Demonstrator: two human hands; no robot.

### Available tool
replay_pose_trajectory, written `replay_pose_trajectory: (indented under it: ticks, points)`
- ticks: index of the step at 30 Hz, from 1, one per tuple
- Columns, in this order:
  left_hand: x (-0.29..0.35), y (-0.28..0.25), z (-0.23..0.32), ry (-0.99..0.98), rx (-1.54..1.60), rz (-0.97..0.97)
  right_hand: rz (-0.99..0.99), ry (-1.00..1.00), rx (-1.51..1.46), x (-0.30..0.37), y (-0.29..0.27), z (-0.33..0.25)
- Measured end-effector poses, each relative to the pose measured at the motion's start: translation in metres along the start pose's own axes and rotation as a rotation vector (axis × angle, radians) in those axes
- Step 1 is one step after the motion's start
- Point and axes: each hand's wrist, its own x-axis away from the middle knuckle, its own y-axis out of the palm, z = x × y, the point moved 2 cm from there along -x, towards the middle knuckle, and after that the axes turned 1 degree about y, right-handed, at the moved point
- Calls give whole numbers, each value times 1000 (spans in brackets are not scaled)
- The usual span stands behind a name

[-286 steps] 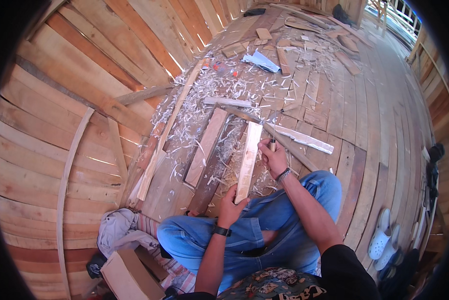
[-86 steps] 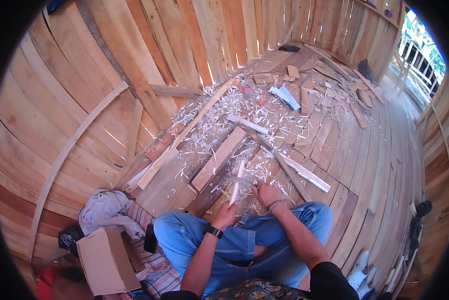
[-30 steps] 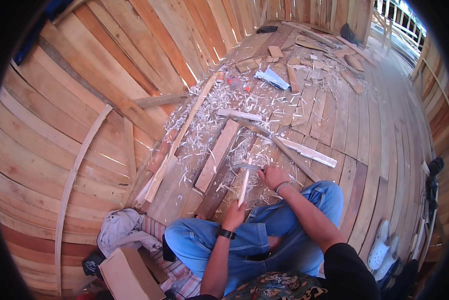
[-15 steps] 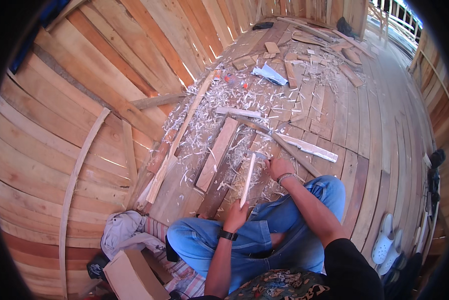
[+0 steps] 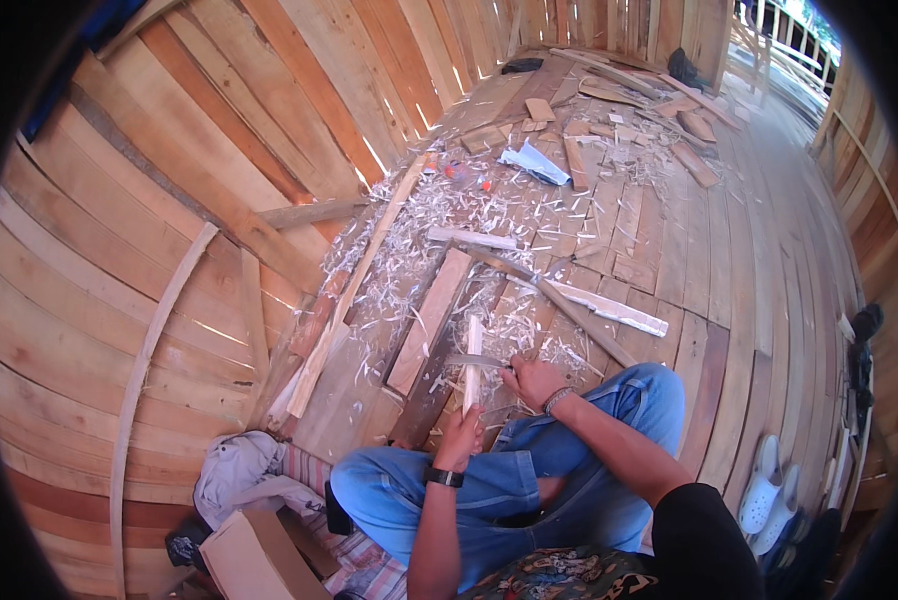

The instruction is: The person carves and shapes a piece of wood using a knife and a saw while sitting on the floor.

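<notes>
My left hand [image 5: 461, 438] is closed round the lower end of a pale, narrow wooden stick [image 5: 472, 385], which points away from me just beyond my crossed legs. In my right hand [image 5: 535, 383] is a knife [image 5: 489, 362], its handle mostly hidden by the fingers. The blade lies across the stick about midway along its length. Curled wood shavings [image 5: 559, 352] are scattered around the stick and beyond it. Left of it, a thick reddish wooden block [image 5: 429, 322] rests on the floor.
A long wooden-handled tool [image 5: 587, 322] lies diagonally ahead, near two pale wood strips [image 5: 619, 308]. Along the plank wall runs a long board [image 5: 364, 285]. Scrap boards [image 5: 689, 160] lie farther off. A cardboard box [image 5: 254, 560] and cloth [image 5: 239, 470] are left; clogs [image 5: 761, 490] stand right.
The knife blade has come down from near the stick's far tip to about its middle. The stick has swung left at its far end, and my right hand has moved nearer to me.
</notes>
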Motion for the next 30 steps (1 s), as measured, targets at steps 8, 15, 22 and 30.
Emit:
replay_pose_trajectory:
  ticks: [8,15,22,30]
  points:
    - [2,-2,-1,-68,147,-109,51,-31,76,-6,-9,-2]
    - [0,1,-7,-104,65,-150,26,-14,71,-9,-16,-2]
    - [-2,3,-7,-96,21,-118,35,88,60,-21,-15,13]
    - [0,5,-8,-104,-35,-102,72,99,57,-21,-23,15]
